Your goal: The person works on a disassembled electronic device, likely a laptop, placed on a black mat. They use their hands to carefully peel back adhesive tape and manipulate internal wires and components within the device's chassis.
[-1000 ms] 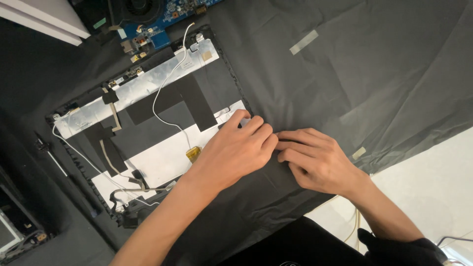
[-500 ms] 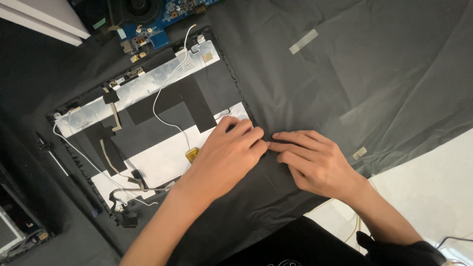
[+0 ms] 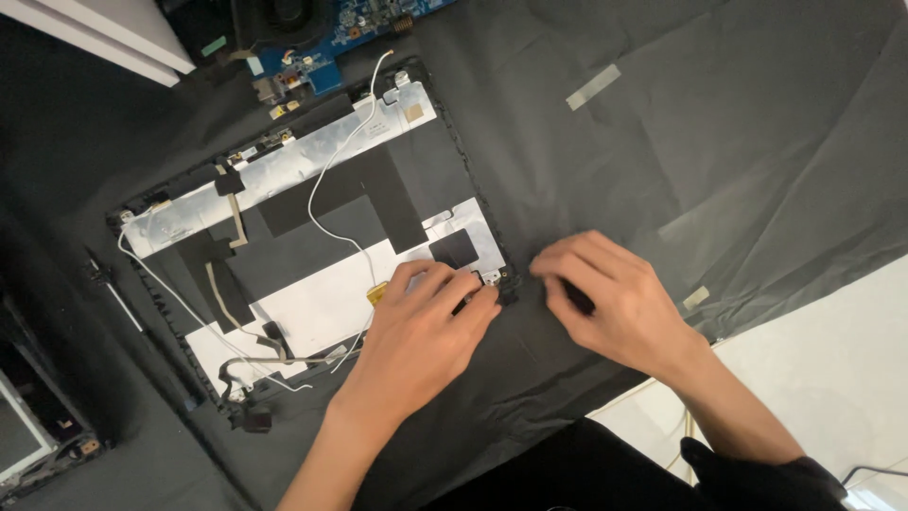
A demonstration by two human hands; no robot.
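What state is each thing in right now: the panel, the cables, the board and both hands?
Panel: lying flat, inner side up, black tape patches on it.
White cable: loose, running across the panel.
Circuit board: bare, at the top edge.
Black cloth: spread out, creased, taped down.
Left hand: fingers pressed on the panel's corner.
Right hand: resting on the cloth beside that corner, a small dark piece under the fingers.

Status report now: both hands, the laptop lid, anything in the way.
Left hand fingers flat on laptop lid corner. Right hand just off the corner, pinching a small dark piece; grip unclear. White cable loose across lid, away from the fingers.
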